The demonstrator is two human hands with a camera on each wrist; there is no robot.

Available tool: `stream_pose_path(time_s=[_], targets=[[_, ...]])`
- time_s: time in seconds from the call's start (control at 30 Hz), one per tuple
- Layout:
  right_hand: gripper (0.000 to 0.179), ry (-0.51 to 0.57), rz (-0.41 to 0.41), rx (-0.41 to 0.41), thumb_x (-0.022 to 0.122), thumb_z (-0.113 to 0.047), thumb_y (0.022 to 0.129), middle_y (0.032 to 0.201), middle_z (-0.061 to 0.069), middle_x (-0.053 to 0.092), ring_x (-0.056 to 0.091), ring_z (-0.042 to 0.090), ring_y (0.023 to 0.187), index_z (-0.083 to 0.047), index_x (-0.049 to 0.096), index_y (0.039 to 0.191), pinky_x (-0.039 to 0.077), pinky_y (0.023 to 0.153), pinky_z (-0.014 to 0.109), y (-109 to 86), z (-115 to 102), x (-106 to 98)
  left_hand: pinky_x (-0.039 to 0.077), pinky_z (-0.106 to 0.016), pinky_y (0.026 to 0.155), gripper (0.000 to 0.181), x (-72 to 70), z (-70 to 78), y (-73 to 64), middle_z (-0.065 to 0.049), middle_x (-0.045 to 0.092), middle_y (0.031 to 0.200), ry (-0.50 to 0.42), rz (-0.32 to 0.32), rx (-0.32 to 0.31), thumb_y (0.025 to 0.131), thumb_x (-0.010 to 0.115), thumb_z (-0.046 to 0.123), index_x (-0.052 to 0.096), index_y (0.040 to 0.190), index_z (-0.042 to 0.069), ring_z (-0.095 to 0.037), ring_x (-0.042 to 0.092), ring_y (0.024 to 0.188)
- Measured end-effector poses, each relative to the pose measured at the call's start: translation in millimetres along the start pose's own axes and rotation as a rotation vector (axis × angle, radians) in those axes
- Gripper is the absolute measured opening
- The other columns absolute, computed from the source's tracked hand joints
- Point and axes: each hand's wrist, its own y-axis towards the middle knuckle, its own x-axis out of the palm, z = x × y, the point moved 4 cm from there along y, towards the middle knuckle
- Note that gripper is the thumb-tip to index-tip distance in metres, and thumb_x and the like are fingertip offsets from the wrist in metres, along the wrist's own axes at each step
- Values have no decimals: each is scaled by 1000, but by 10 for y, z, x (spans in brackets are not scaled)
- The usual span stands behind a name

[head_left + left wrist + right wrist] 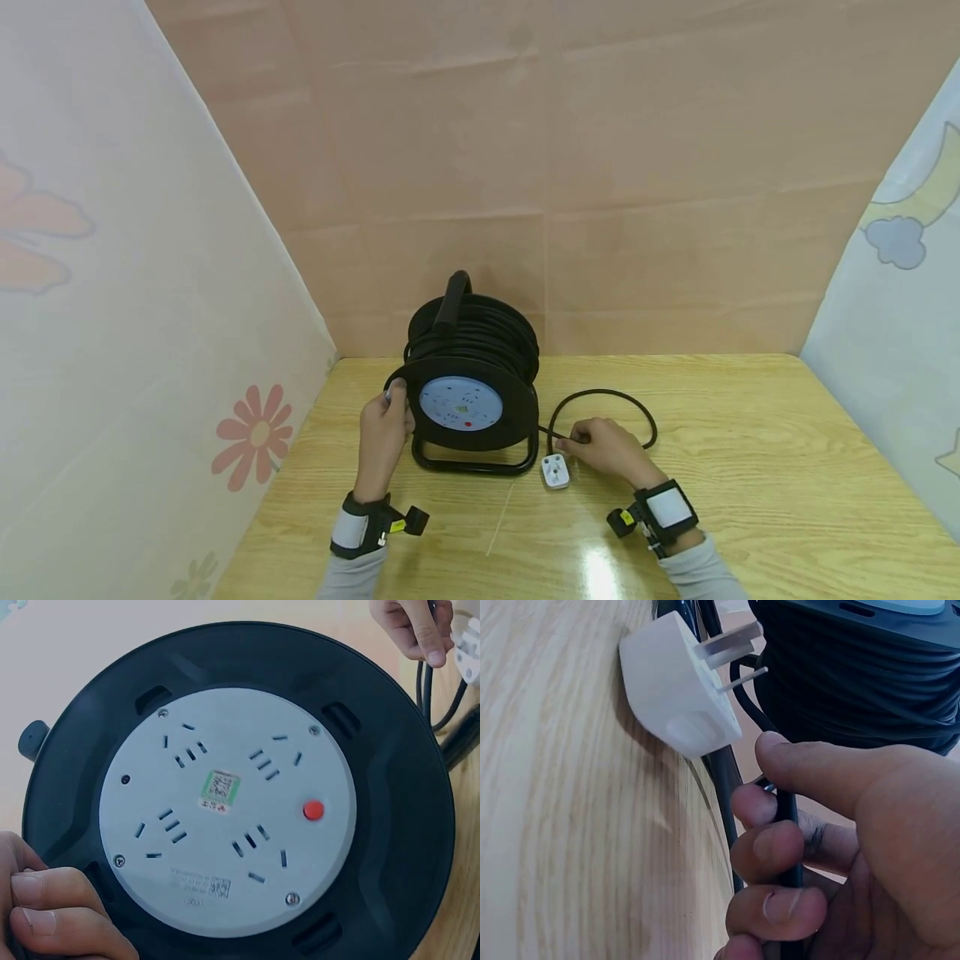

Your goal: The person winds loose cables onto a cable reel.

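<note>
A black cable reel (517,408) stands on its tube frame, black cord wound on its drum. Its pale round socket panel (229,847) has several outlets and a red button. My left hand (384,429) is at the left edge of the front disc, fingers curled at the rim; what lies under them is hidden. To the right of the reel, my right hand (606,450) grips the loose black cord (786,806) between thumb and curled fingers. The white plug (671,682) lies on the table just left of that hand, pins showing.
The wooden table (750,467) extends to the right of the cord loop. A brown papered wall (675,208) stands behind the reel, with flower-patterned panels (172,333) on the left. The reel's carrying handle (453,302) sticks up at the top.
</note>
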Motion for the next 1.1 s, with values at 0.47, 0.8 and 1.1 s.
stream_pose_path(time_s=[0.47, 0.8, 1.1], targets=[[30, -15, 6, -7, 65, -42, 90, 61, -8, 52, 44, 11, 51, -23, 57, 68, 33, 48, 27, 2, 5, -24, 28, -22, 43, 60, 93, 149, -5, -2, 37, 49, -45, -27, 37, 101, 44, 47, 41, 58, 4, -11, 33, 41], [29, -10, 11, -19, 66, -42, 89, 62, -8, 53, 44, 10, 52, -24, 57, 69, 34, 49, 28, 10, 33, -32, 30, -23, 44, 54, 168, 373, -54, -1, 38, 50, -8, -41, 50, 104, 44, 31, 41, 57, 5, -11, 36, 42], [28, -2, 17, -21, 65, -41, 90, 65, -8, 54, 46, 11, 55, -21, 61, 71, 37, 51, 28, 10, 14, -57, 30, -24, 43, 60, 256, 332, -31, -4, 41, 49, -8, -34, 125, 100, 44, 50, 43, 59, 6, -14, 38, 42]])
